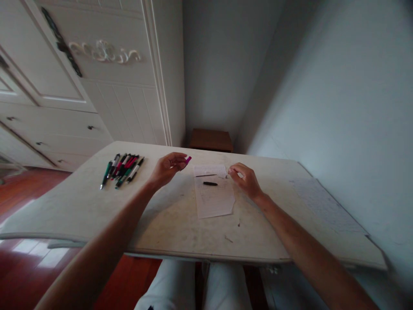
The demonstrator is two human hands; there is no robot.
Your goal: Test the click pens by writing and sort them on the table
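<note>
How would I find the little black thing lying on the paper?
Start at the white table and find the sheet of paper between the two hands. The short black pen piece lies near the paper's top. It is thicker and shorter than the thin dark refill just above it.

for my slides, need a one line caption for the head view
Seated at a table, left hand holds a magenta pen part, right hand pinches something small over paper.
</note>
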